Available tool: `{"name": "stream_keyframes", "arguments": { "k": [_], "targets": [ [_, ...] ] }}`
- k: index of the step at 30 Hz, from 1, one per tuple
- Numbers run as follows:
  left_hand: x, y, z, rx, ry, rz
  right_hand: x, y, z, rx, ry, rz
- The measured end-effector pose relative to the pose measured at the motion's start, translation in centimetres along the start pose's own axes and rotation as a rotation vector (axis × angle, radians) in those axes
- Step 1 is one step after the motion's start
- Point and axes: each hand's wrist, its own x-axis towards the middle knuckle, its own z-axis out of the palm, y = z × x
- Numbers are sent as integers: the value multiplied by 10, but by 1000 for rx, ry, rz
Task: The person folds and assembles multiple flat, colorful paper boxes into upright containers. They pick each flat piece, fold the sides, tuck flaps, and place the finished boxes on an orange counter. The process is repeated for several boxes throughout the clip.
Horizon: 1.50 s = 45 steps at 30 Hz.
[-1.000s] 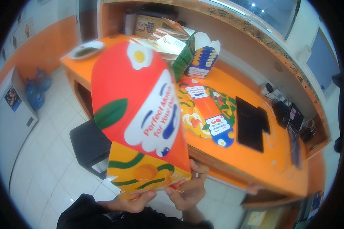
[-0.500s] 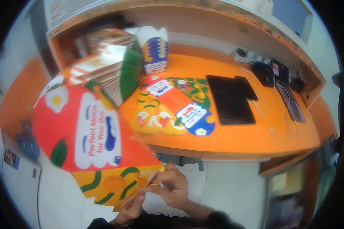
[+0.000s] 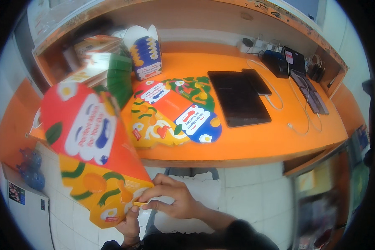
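A printed cardboard food box blank, red above and yellow below, is held up at the left, in front of the desk's near edge. My left hand grips its lower edge from underneath, thumb against the board. My right hand pinches a small yellow flap at the blank's lower right corner, fingers bent over the edge. Some of the left fingers are hidden behind the board. On the desk, beyond the held piece, lie similar flat box blanks in red, yellow, green and blue.
A folded blue and white box stands upright at the back. Beside it are stacked green and orange cartons. A black tablet, a phone with white cable and dark devices lie rightward. Blue bottles sit lower left.
The held blank has shifted slightly left and tilted more upright, its yellow panel turned more into view. Both hands moved left with it, still gripping. The head view has shifted a little.
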Motion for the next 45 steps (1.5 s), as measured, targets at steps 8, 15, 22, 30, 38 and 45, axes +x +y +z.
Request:
{"name": "stream_keyframes", "arguments": {
  "k": [8, 15, 22, 30, 38, 45],
  "targets": [
    [-9, 10, -13, 43, -94, -64, -6, -3, 3, -3, 79, -52],
    [-6, 20, -14, 10, -335, -129, -4, -7, 15, 40, 235, -171],
    [0, 32, -20, 236, -635, -28, -3, -6, 0, 135, -156, 46],
    [7, 27, -5, 64, -475, 16, 2, -3, -11, -342, -36, -84],
    [32, 44, -12, -115, -759, -349, 29, -20, -31, -320, 37, -187],
    [69, 58, -10, -497, -878, -487, 59, -34, -25, -247, -7, -144]
  ]
}}
